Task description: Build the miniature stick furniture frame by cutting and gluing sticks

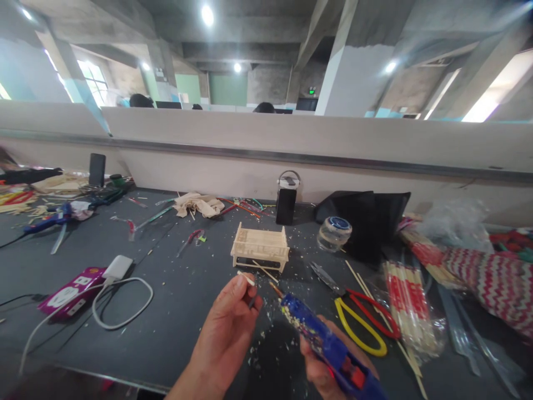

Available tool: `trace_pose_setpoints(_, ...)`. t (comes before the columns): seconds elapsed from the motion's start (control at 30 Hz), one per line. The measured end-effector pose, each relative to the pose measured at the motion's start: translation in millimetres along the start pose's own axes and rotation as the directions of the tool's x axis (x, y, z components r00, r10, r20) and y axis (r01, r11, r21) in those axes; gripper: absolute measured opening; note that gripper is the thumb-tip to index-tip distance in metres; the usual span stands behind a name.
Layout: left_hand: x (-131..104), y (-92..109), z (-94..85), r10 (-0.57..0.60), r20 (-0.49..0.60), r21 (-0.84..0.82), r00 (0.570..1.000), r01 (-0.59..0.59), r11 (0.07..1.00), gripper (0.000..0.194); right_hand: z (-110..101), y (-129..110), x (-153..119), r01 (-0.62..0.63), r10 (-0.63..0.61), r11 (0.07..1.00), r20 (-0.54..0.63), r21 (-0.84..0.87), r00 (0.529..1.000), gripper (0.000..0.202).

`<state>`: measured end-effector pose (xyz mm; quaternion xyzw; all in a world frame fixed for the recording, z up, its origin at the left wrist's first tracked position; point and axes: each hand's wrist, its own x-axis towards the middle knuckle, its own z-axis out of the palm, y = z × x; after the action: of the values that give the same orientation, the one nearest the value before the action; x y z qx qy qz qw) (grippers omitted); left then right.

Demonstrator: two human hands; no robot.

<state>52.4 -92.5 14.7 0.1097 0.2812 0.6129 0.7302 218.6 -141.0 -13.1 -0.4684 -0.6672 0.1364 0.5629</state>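
Note:
My left hand point(231, 322) pinches a short pale wooden stick point(246, 278) between thumb and fingers. In my right hand point(320, 361) is a blue hot glue gun point(316, 330), speckled with bits, its nozzle pointing up and left toward the stick but apart from it. Just beyond both hands stands a small model point(260, 244) made of pale wooden sticks, with raised corner posts and a rail along its lower front. A loose thin stick point(265, 271) leans or lies at its front; I cannot tell which.
Scissors point(360, 322) with red and yellow handles lie at right, near bagged sticks point(410, 305). A lidded jar point(334, 233) and a phone point(286, 205) stand behind. At left are a purple power strip point(73, 291), a white cable point(125, 325) and another glue gun point(50, 218).

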Motion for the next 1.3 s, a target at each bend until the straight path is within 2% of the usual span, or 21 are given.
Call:
trace_pose_setpoints(0.07,3,3,-2.9,0.057,-0.012,0.039,0.998,-0.056,0.998,0.015,-13,11,15,0.135,-0.128,0.984,0.065,-0.114,0.990,0.030)
trace_pose_setpoints(0.13,5,9,-6.8,0.132,-0.022,0.110,0.991,-0.129,0.986,0.015,-29,30,30,0.263,-0.225,0.924,0.164,-0.276,0.961,0.020)
trace_pose_setpoints(0.2,7,14,-11.5,0.201,-0.024,0.193,0.979,-0.193,0.962,0.015,-47,56,40,0.328,-0.219,0.838,0.283,-0.436,0.934,0.014)
trace_pose_setpoints(0.27,8,19,-16.8,0.248,-0.020,0.272,0.969,-0.233,0.933,0.015,-65,81,43,0.368,-0.105,0.752,0.453,-0.546,0.885,0.012)
trace_pose_setpoints(0.3,8,20,-19.3,0.265,-0.011,0.305,0.964,-0.249,0.919,0.015,-73,92,43,0.374,-0.048,0.708,0.488,-0.599,0.871,0.012)
trace_pose_setpoints(0.37,9,20,-23.6,0.289,0.016,0.360,0.957,-0.275,0.892,0.014,-87,110,39,0.370,0.073,0.658,0.544,-0.656,0.836,0.026)
trace_pose_setpoints(0.43,9,19,-26.6,0.296,0.043,0.408,0.954,-0.287,0.867,0.013,-96,119,36,0.339,0.169,0.654,0.567,-0.676,0.806,0.037)
trace_pose_setpoints(0.53,12,16,-29.0,0.284,0.060,0.465,0.957,-0.279,0.840,0.012,-101,122,36,0.270,0.273,0.686,0.583,-0.676,0.765,0.041)
trace_pose_setpoints(0.63,15,16,-31.5,0.265,0.072,0.520,0.962,-0.263,0.813,0.013,-98,119,41,0.211,0.334,0.708,0.582,-0.674,0.742,0.039)
trace_pose_setpoints(0.77,19,22,-37.0,0.225,0.124,0.607,0.967,-0.253,0.753,0.013,-87,111,47,0.169,0.345,0.731,0.572,-0.661,0.744,0.040)
trace_pose_setpoints(0.93,25,31,-38.4,0.204,0.221,0.699,0.954,-0.301,0.649,0.010,-82,100,51,0.163,0.358,0.764,0.620,-0.624,0.698,0.046)
trace_pose_setpoints(1.0,28,34,-35.9,0.216,0.263,0.718,0.940,-0.340,0.607,0.009,-82,91,53,0.182,0.319,0.767,0.612,-0.615,0.724,0.047)
trace_pose_setpoints(1.07,31,36,-32.7,0.224,0.289,0.721,0.931,-0.365,0.589,0.008,-77,75,55,0.200,0.217,0.783,0.560,-0.589,0.800,0.040)
trace_pose_setpoints(1.13,33,35,-29.5,0.223,0.297,0.708,0.929,-0.371,0.601,0.007,-63,50,56,0.239,0.053,0.815,0.479,-0.528,0.876,0.029)
trace_pose_setpoints(1.2,35,33,-26.9,0.207,0.291,0.686,0.934,-0.355,0.635,0.007,-39,24,58,0.324,-0.134,0.846,0.418,-0.423,0.898,0.026)
trace_pose_setpoints(1.3,35,26,-25.3,0.168,0.282,0.639,0.945,-0.315,0.702,0.006,4,-5,62,0.452,-0.327,0.821,0.362,-0.348,0.873,0.026)
